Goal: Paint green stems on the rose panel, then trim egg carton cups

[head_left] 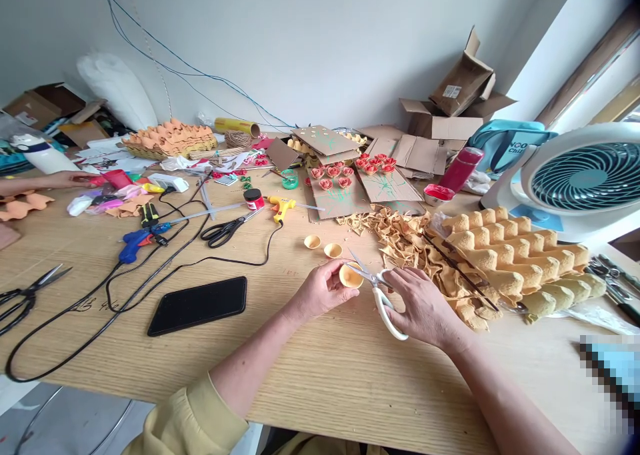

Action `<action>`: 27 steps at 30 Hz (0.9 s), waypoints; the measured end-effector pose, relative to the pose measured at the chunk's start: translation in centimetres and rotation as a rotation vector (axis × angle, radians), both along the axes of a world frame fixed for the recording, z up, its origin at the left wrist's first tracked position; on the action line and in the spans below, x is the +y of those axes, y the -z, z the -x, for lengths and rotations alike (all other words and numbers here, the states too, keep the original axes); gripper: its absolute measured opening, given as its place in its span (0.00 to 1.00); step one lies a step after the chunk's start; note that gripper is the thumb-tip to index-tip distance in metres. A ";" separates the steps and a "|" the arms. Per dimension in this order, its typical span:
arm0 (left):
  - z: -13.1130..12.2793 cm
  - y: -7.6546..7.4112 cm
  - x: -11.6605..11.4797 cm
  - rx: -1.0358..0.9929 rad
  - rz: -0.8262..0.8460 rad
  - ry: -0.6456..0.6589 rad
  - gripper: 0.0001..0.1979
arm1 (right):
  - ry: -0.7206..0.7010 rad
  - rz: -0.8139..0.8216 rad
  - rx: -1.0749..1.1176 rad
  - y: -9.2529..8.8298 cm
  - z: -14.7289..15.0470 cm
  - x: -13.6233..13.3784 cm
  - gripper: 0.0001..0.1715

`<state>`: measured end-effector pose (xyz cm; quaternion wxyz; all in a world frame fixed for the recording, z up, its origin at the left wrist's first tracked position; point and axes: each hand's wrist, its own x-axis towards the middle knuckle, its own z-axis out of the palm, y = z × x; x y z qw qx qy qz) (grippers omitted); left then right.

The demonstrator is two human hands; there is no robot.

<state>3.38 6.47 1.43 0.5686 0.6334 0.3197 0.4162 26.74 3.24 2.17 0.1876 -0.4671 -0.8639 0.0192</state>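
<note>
A small cup cut from an egg carton [351, 276] is pinched between the fingers and thumb of my left hand [323, 288]. My right hand [419, 305] grips white-handled scissors [386, 312], whose parted blades lie at the cup's rim. Just beyond my left hand, two similar cups [333, 250] rest on the table. Torn carton scraps [410, 248] are heaped past my right hand, beside a stack of orange egg cartons [515, 255].
A black phone [197, 306] lies left of my forearm. Glue guns [281, 208] with trailing cords and black scissors [225, 232] are farther off. Red paper-like flowers [344, 182] sit on cardboard at the back. A fan [590, 175] stands right. Another person's hand [75, 180] reaches in at left.
</note>
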 end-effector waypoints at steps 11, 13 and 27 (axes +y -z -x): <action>-0.1 0.5 0.0 -0.030 -0.033 -0.041 0.21 | 0.011 0.005 -0.006 0.0 0.1 -0.1 0.15; -0.1 0.7 0.1 -0.043 -0.040 -0.038 0.21 | -0.004 0.008 0.003 0.0 0.1 0.0 0.13; -0.1 0.8 0.2 -0.131 0.071 -0.015 0.29 | -0.114 -0.003 0.096 0.2 -0.2 0.3 0.12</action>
